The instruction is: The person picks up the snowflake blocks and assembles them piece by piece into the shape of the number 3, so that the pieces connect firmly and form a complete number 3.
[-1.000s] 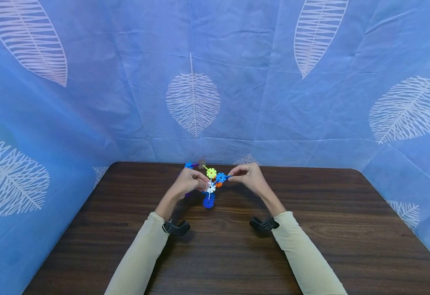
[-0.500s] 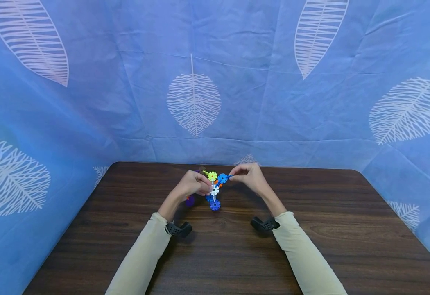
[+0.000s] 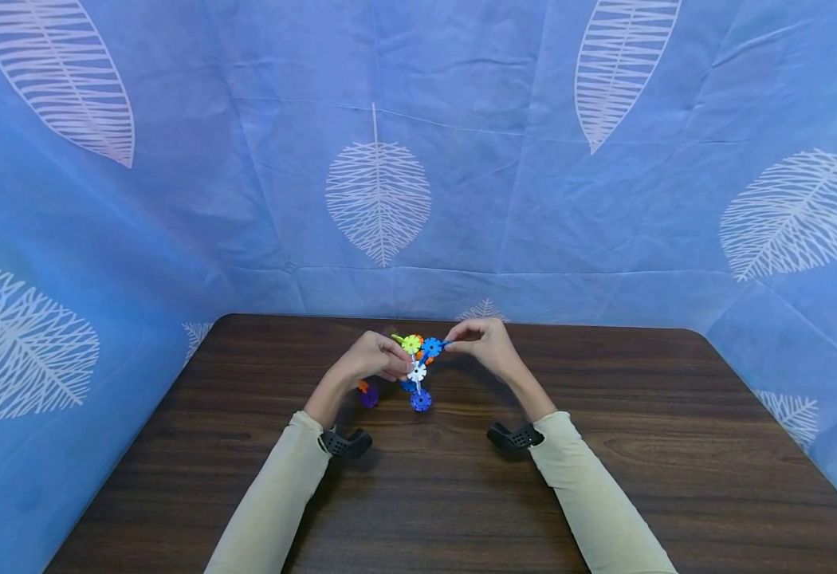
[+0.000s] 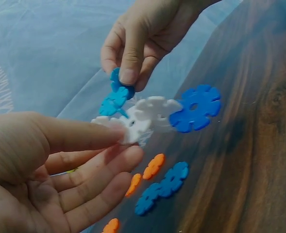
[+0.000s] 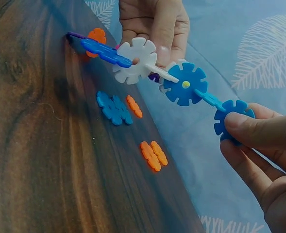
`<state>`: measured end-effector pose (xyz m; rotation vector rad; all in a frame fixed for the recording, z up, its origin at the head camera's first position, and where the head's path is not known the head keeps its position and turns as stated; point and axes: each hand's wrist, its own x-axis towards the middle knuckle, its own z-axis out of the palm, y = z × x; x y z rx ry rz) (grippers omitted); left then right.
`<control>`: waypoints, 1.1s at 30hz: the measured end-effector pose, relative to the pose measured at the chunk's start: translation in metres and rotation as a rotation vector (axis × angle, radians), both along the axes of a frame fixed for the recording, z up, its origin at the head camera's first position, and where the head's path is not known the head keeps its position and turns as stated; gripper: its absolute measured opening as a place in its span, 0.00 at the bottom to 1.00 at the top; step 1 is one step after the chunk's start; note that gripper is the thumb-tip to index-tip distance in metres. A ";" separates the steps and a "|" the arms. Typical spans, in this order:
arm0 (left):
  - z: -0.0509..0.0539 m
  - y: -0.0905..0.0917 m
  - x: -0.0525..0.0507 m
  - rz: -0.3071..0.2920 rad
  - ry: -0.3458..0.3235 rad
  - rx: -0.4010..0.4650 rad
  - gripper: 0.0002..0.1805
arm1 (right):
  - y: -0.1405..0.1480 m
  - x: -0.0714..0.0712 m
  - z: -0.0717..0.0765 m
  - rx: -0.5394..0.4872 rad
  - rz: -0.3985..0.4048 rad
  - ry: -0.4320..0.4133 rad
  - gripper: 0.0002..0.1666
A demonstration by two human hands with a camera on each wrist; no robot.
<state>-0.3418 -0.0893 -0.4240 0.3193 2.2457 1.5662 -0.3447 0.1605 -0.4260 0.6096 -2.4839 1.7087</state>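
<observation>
The left hand (image 3: 371,357) pinches a white notched disc (image 3: 417,371) between thumb and fingers, clearest in the left wrist view, where the white disc (image 4: 135,127) meets other white pieces and a dark blue disc (image 4: 195,108). At the other end of this joined chain, the right hand (image 3: 489,347) pinches a blue disc (image 5: 232,121). Between the hands, a blue disc with a yellow centre (image 5: 185,84) links to the white disc (image 5: 134,60) by a white piece seen edge-on. The left hand hides part of the chain in the head view.
Loose orange pieces (image 5: 150,156) and blue pieces (image 5: 114,108) lie on the dark wooden table (image 3: 605,446) beneath the chain. A purple disc (image 3: 369,397) with an orange piece is beside the left hand. A blue leaf-patterned cloth (image 3: 504,199) hangs behind the table.
The left hand has shifted slightly right and down with the white disc, and the dark blue disc has swung right. A purple disc now shows below the left hand. The right hand has barely moved.
</observation>
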 end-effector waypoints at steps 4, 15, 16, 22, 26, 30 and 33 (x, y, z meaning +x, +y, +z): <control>0.004 -0.006 0.001 -0.048 -0.031 -0.019 0.09 | -0.001 0.000 -0.001 -0.009 0.015 -0.005 0.05; 0.022 -0.022 0.003 0.013 0.165 0.043 0.11 | -0.006 0.005 0.001 -0.028 0.082 -0.030 0.05; 0.023 -0.021 0.003 0.033 0.205 0.060 0.12 | -0.006 0.005 0.001 -0.031 0.084 -0.030 0.05; 0.027 -0.014 0.009 0.047 0.336 -0.001 0.10 | -0.010 0.005 0.000 -0.032 0.114 -0.028 0.05; 0.026 -0.008 0.010 -0.038 0.334 -0.106 0.12 | -0.013 0.006 -0.001 -0.025 0.152 -0.025 0.04; 0.023 -0.002 0.010 -0.088 0.312 -0.154 0.11 | -0.015 0.007 -0.001 -0.028 0.188 -0.029 0.03; 0.021 0.000 0.010 -0.091 0.292 -0.150 0.09 | -0.017 0.008 0.000 -0.026 0.199 -0.031 0.03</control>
